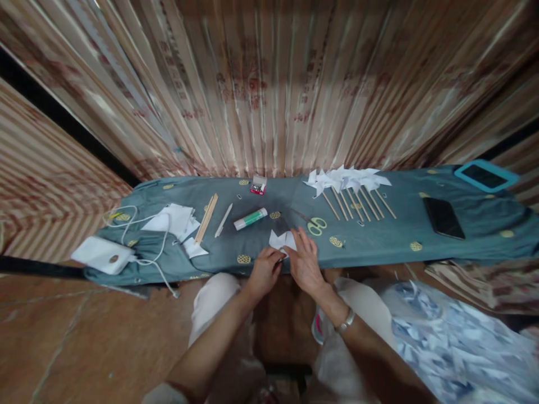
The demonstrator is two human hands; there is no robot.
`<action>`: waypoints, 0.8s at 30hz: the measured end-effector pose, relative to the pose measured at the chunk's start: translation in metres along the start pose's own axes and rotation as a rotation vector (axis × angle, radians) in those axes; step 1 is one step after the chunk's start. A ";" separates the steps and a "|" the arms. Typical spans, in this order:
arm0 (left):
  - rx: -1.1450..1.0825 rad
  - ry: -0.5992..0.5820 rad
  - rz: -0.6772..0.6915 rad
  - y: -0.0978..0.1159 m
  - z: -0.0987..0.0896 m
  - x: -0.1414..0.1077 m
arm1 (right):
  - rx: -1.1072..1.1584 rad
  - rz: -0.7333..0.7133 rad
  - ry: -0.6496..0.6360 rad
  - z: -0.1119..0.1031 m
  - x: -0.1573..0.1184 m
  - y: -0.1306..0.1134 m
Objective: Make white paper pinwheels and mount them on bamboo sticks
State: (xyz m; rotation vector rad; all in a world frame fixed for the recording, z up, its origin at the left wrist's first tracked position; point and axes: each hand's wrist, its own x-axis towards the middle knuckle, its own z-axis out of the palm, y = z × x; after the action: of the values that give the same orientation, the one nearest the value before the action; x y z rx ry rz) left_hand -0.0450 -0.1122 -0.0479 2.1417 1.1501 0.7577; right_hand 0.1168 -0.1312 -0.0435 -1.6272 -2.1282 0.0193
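Note:
A white paper piece with pointed, folded corners (278, 239), like a pinwheel head, lies at the front edge of the cloth-covered table. My left hand (266, 271) is closed at its lower edge, fingertips pinched around something small and dark that I cannot make out. From the right, my right hand (305, 261) grips the paper, thumb toward the middle and fingers extended along its right side. Green-handled scissors (315, 225) lie just beyond my right hand. A glue stick (250, 219) rests beyond my left hand, with a small red box of metal pins (258, 186) behind it.
Several paper pinwheels on sticks (347, 180) lie at the back right. A black phone (444, 217) and blue-framed device (486, 175) sit farther right. Leftward are a white pen (223, 220), wooden sticks (206, 217), paper sheets (174, 220) and a white power bank (103, 255) with cables.

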 end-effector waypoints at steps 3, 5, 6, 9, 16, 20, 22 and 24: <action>-0.030 0.037 -0.025 -0.001 0.002 -0.004 | 0.028 0.021 0.032 0.003 -0.003 0.002; -0.051 0.065 -0.050 -0.002 0.000 -0.007 | 0.056 0.051 0.036 0.004 -0.003 0.003; -0.061 0.091 -0.066 -0.004 -0.002 -0.009 | 0.072 0.069 0.038 0.005 -0.004 0.003; -0.051 0.214 -0.100 -0.007 -0.006 -0.008 | 0.113 0.114 0.039 0.005 -0.005 0.005; 0.041 0.221 -0.081 -0.008 -0.002 0.011 | 0.217 0.142 0.015 0.004 -0.010 0.008; 0.040 0.147 -0.098 -0.006 -0.003 0.014 | 0.302 0.212 0.064 0.003 -0.008 0.009; 0.045 0.128 -0.101 -0.006 -0.004 0.013 | 0.321 0.250 0.099 0.004 -0.007 0.010; 0.048 0.119 -0.114 -0.006 -0.004 0.013 | 0.329 0.268 0.122 0.005 -0.006 0.011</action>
State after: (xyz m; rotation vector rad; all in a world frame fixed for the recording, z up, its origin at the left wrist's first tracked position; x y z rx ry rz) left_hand -0.0452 -0.0976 -0.0464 2.0736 1.3528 0.8219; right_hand 0.1264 -0.1320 -0.0537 -1.6521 -1.6989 0.3287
